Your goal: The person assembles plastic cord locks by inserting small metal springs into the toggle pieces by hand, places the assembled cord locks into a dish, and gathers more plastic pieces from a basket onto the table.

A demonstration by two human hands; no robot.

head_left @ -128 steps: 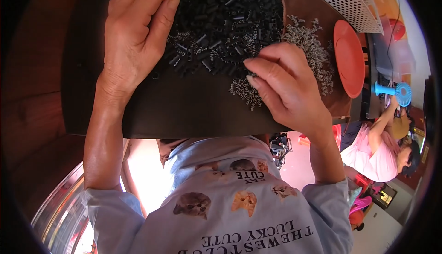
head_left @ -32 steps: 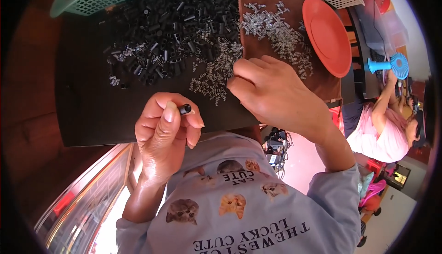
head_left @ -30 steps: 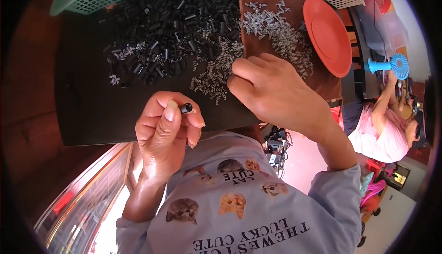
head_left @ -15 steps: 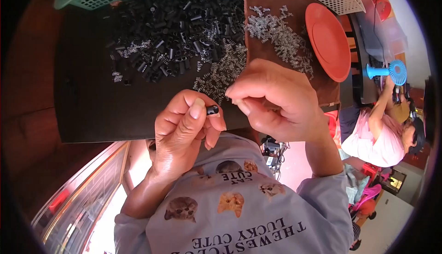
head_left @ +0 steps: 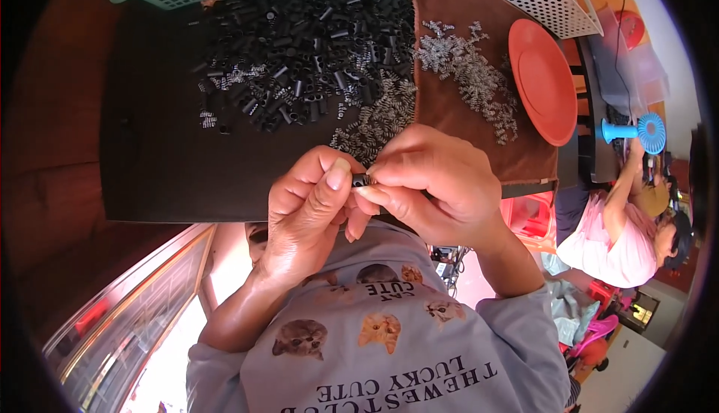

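Black, one tube [head_left: 362, 180] is in work over the near table edge [head_left: 187, 217], pinched by my left hand [head_left: 308, 207], my right hand [head_left: 446, 181] at its end, hold unclear from here, many loose tubes [head_left: 341, 80] and springs [head_left: 378, 117] lying beyond.

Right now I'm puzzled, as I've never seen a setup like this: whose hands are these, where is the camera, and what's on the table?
There's no machine here: the left hand and right hand belong to the person wearing the camera. It sits on their head, looking down, and its wide lens bends straight edges. On the dark table lie a heap of small black pieces and loose springs; more springs lie on a brown cloth near an orange-red plate. The left fingers pinch a small black tube, and the right fingers meet at its end. Whether they also hold a spring is too small to tell.
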